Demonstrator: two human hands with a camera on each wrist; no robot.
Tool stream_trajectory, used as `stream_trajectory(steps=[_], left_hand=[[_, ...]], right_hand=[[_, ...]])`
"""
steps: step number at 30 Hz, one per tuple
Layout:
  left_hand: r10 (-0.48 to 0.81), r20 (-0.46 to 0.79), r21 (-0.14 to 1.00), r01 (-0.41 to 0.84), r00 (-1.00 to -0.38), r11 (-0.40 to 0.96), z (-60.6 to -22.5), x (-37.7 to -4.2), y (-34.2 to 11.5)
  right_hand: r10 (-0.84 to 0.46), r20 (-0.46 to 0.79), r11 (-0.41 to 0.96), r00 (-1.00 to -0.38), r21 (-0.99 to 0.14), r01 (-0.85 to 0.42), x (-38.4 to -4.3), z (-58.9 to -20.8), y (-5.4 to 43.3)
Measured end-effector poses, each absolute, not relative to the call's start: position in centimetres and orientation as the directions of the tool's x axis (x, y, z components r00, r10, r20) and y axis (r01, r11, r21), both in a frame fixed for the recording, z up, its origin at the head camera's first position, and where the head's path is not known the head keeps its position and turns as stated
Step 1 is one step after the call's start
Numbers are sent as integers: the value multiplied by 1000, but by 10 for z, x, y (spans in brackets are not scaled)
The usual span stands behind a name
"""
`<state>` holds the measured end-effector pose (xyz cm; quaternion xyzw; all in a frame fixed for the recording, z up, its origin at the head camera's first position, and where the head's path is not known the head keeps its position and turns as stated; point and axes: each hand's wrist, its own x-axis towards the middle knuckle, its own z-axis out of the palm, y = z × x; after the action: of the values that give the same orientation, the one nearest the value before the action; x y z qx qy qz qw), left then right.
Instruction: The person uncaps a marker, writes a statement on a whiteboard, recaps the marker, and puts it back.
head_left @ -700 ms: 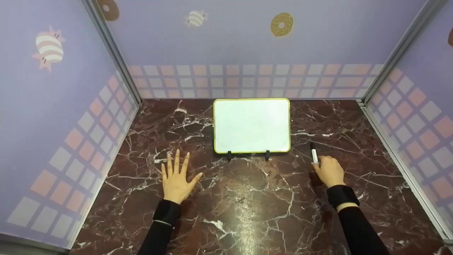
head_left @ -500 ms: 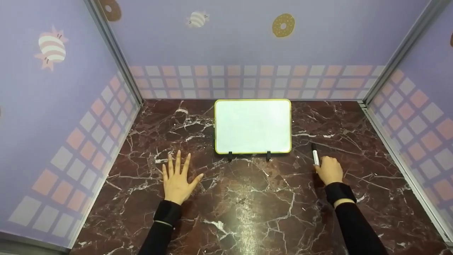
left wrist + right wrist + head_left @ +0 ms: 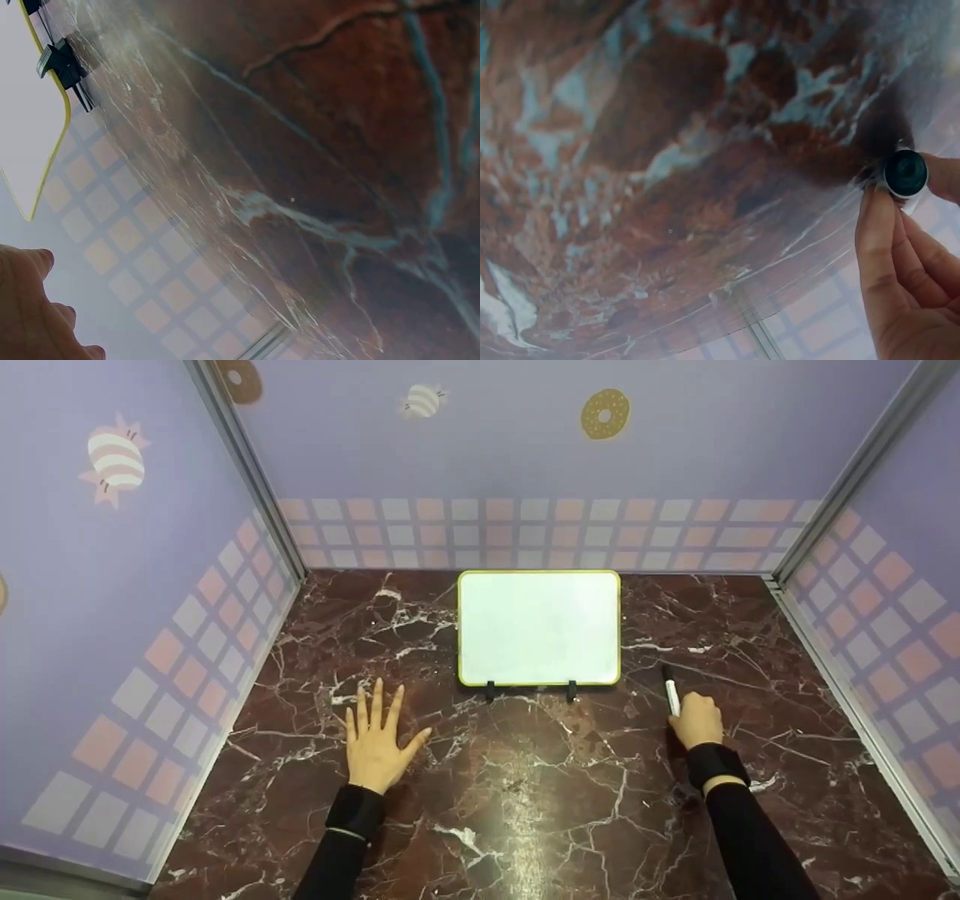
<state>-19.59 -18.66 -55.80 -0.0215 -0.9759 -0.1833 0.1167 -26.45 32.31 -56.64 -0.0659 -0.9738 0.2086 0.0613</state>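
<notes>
My right hand (image 3: 699, 721) pinches a white marker (image 3: 671, 696) with a black cap between thumb and fingers, right of the whiteboard. The marker's capped end points toward the back wall. From the right wrist, the dark round end of the marker (image 3: 906, 172) shows between the thumb and the curled fingers (image 3: 881, 255). My left hand (image 3: 376, 746) is spread, palm down, over the tabletop left of the whiteboard, fingers straight and nothing in it. A small whiteboard (image 3: 538, 628) with a yellow rim stands at the back centre on two black clip feet (image 3: 572, 691).
The table (image 3: 517, 810) has a dark red marble pattern with white veins. Purple walls (image 3: 510, 435) with printed sweets and pink and white squares enclose its back and both sides. Metal strips (image 3: 862, 742) run along the side edges.
The head view has shifted slightly, moving the scene a little to the right. My right wrist has swung slightly left and forward, still holding the marker. The left hand stays spread.
</notes>
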Motion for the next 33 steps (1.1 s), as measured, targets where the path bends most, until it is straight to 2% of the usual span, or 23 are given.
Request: stream_trajectory(steps=[6,13,26,33], left_hand=[[5,256,348,97,-967,932,-558,-196,-185],[1,241,337,85,-970,938,-556,-197,-185],[23,346,344,150,-938,927,-560,-197,-181],[37,293,339,141,-955,930,-556,-197,-173]], right_hand=[[159,57,901,-986,-416,122,-263,-561,329],[154,101,893,-983,-441,94,-262,-546,333],[8,294,910,-956,-398,-115,-257,-517,313],[-133,380,900,-915,-341,-273,-259,-505,282]])
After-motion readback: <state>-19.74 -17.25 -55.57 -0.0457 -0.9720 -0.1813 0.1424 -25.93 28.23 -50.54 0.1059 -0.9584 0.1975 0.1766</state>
